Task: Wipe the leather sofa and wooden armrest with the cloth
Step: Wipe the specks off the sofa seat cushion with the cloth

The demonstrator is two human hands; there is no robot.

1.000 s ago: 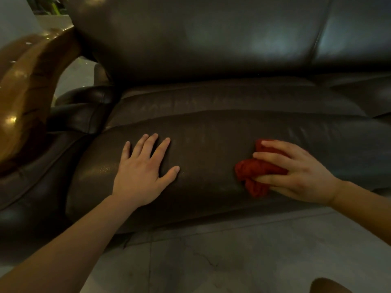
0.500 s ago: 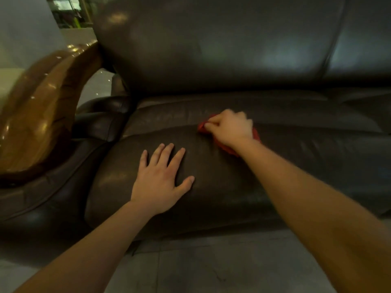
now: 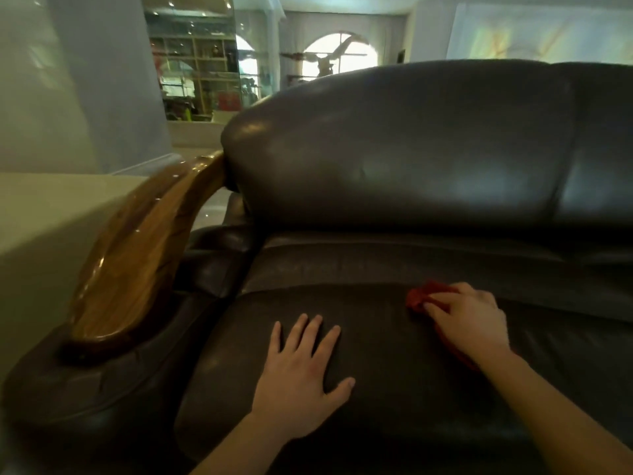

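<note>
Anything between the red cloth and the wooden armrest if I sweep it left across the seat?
Yes: the left hand lies flat on the seat cushion, between the cloth held by the right hand and the armrest.
</note>
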